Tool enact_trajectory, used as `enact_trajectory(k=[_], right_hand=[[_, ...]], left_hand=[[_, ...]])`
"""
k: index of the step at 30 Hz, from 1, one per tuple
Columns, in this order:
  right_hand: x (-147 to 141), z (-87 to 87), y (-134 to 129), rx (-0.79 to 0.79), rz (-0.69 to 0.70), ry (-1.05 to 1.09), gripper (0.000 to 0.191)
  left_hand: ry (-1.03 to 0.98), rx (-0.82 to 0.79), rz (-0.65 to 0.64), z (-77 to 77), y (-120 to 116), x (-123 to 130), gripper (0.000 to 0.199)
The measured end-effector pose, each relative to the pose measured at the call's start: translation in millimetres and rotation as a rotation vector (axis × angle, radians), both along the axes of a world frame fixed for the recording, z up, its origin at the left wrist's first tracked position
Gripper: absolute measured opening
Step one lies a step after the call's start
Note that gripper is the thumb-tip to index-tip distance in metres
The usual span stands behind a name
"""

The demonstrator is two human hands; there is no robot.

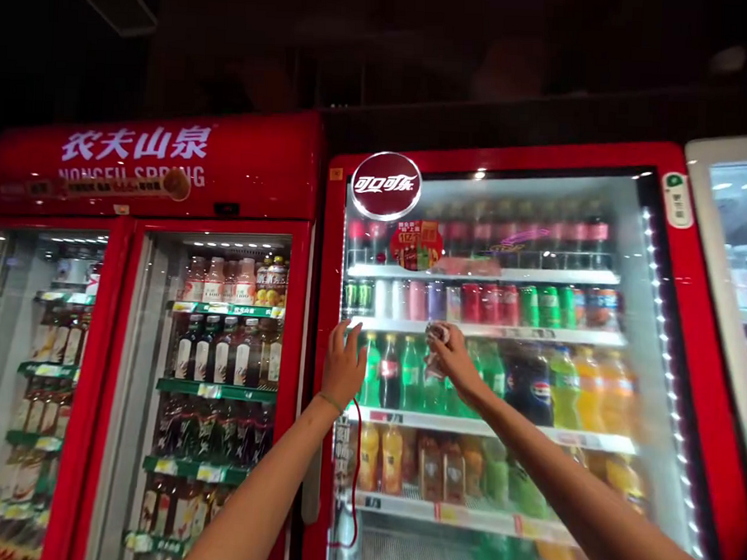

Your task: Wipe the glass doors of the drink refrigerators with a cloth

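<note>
Item [436,339] in right hand [456,362] blurred, unidentifiable

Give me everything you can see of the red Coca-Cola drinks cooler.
The Coca-Cola drinks cooler is a tall upright unit with a glossy red frame, a round dark-red logo badge at upper left, and white lights down its right inner edge. Behind the glass, white shelves hold rows of bottles and cans. It stands beside a red Nongfu Spring cooler. The left hand and right hand are raised before the glass; contact cannot be told.
</note>
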State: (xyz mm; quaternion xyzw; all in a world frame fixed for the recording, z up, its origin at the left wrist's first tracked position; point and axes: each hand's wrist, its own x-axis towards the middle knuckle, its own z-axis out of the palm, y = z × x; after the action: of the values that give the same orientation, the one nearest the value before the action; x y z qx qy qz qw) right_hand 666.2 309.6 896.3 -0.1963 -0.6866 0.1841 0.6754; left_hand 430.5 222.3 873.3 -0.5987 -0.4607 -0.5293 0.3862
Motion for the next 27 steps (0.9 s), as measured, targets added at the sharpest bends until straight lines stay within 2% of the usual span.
enact_trajectory(k=[3,6,9,11,14,16,20,24,27], right_hand=[[-16.5,59.0,47.0,0.357,-0.215,-0.116,0.043],[-38.7,107.0,74.7,0.699,-0.308,-0.353,0.05],[-55.3,143.5,98.6,0.893,-0.379,-0.623,0.05],[-63.8,161.8,115.8,0.966,-0.472,-0.669,0.05],[-81.4,177.6,138.8,0.901,-0.659,-0.504,0.055],[-98.2,183.4,149.4,0.867,-0.705,-0.461,0.058],[-132.4,202.9,158.7,0.988,-0.635,-0.623,0.061],[-162.1,230.0,159.3,0.973,-0.645,-0.534,0.056],[-182.9,244.3,158.0,1.085,-0.548,-0.695,0.054]], left_hand=[[0.05,0.054,0.066,50.6,58.9,-7.3,0.046],[0.064,0.092,0.106,91.5,98.9,-21.8,0.05],[0.065,0.098,0.134,121.7,128.0,-40.7,0.052],[0.087,0.091,0.15,133.6,144.2,-53.6,0.053],[0.147,0.108,0.184,137.3,164.0,-70.4,0.055],[0.185,0.141,0.208,132.8,173.7,-79.0,0.056],[0.206,0.208,0.232,122.7,184.6,-89.0,0.057],[0.203,0.235,0.212,120.8,188.4,-93.6,0.055],[0.202,0.241,0.185,120.9,190.4,-97.5,0.053]])
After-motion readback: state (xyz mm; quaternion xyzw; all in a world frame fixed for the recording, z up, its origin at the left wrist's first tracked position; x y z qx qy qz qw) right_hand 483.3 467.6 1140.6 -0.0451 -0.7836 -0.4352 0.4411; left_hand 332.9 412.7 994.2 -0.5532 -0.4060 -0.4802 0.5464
